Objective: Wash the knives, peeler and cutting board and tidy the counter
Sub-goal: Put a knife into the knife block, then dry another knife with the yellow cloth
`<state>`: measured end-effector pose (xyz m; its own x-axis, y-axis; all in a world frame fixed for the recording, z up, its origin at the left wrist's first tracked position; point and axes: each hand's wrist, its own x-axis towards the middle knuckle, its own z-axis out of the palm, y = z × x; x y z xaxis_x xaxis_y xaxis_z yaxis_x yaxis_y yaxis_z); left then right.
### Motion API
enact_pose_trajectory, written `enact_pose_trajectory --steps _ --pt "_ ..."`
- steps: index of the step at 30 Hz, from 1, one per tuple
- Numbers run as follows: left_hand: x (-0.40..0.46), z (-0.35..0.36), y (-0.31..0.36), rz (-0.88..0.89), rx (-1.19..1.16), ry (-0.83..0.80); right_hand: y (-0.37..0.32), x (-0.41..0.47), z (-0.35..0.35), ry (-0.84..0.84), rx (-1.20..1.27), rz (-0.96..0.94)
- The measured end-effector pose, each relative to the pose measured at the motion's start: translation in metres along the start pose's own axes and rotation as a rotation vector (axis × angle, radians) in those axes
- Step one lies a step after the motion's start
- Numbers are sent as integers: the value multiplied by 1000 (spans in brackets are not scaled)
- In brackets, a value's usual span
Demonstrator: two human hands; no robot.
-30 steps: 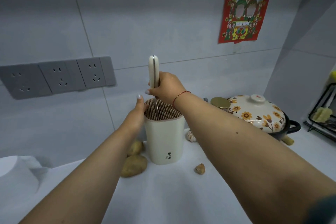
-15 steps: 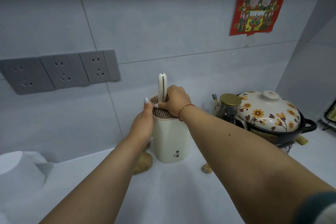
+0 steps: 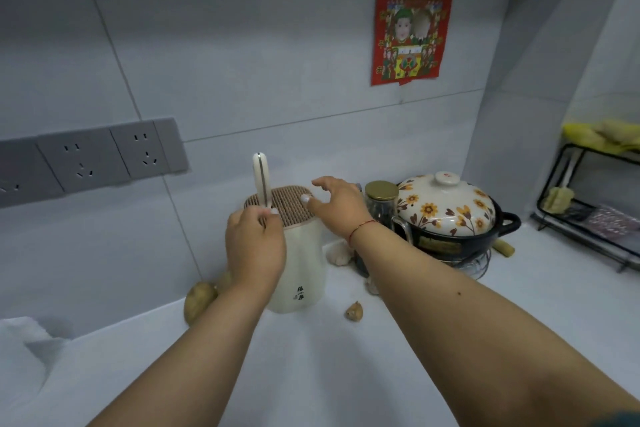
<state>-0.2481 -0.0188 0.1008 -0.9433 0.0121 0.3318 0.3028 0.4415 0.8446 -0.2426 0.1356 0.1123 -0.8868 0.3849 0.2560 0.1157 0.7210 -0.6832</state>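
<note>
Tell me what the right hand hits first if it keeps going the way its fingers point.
Its fingers point left over the knife block, so the right hand would likely meet the knife handle standing in the block first, though depth is unclear.

Cream knife holder [image 3: 298, 270] with brown slotted top; white pot lid [image 3: 446, 208] with orange flowers; red poster [image 3: 412, 10].

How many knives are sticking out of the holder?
1: a knife, handle up, at the left of the knife holder top. Others may sit hidden inside.
</note>
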Motion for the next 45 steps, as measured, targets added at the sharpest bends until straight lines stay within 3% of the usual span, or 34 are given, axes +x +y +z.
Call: enact_pose_trajectory --steps 5,11,28,33,38,41,43,45 --pt "-32 24 35 -49 -139 -259 15 -44 -44 70 196 66" --pt "-81 62 74 -39 -197 -453 48 -107 -101 266 353 171" --pt "-335 210 207 48 -259 -1229 236 -361 -283 928 283 803" --pt "-404 240 220 -1 -196 -1385 293 -439 -304 946 178 1119" --pt "-471 271 225 -32 -81 -1518 344 -517 -315 861 50 1488" --pt "-504 285 229 -114 -62 -1594 366 -550 -315 828 42 1592" --pt "-524 295 231 -104 -50 -1569 378 -564 -318 783 49 1649" --pt "-529 302 230 128 82 -1409 385 -570 -319 767 62 1612"
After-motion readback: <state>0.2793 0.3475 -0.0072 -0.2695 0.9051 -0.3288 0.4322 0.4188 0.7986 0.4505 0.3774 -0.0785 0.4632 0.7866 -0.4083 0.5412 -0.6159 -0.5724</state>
